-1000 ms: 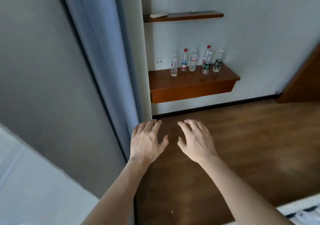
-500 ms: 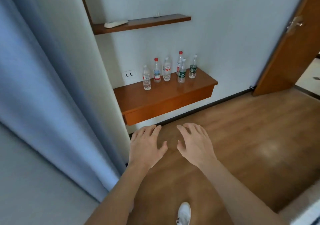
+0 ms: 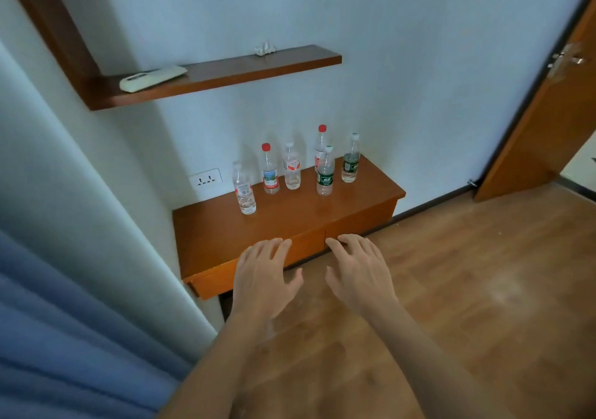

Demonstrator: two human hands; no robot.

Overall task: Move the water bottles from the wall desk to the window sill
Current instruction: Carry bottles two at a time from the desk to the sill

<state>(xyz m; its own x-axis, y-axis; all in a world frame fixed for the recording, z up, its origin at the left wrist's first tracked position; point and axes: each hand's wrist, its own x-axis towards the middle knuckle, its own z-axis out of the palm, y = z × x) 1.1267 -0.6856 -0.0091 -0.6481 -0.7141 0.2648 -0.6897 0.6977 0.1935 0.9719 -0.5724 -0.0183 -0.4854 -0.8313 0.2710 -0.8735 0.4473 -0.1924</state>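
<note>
Several clear plastic water bottles stand upright on the brown wall desk [image 3: 225, 234]. Nearest me on the left is one with a clear cap [image 3: 244, 189]. Behind it stand a red-capped one [image 3: 269, 170] and a white-capped one [image 3: 292, 167]. Further right are a tall red-capped bottle [image 3: 320, 147], a green-labelled one [image 3: 325, 173] in front of it, and another green-labelled one [image 3: 351, 159]. My left hand [image 3: 263, 276] and my right hand [image 3: 359, 270] hover palm down, fingers spread, over the desk's front edge, holding nothing. The window sill is out of view.
A higher wooden shelf [image 3: 219, 73] carries a white remote [image 3: 151, 77]. A wall socket [image 3: 205, 179] sits left of the bottles. A blue curtain [image 3: 58, 338] hangs at the left. An open wooden door [image 3: 548, 108] stands at the right over the wooden floor [image 3: 467, 289].
I have come closer to the desk and the view has swung right, so the bottles look larger. Both hands stay open and now reach the desk's front edge.
</note>
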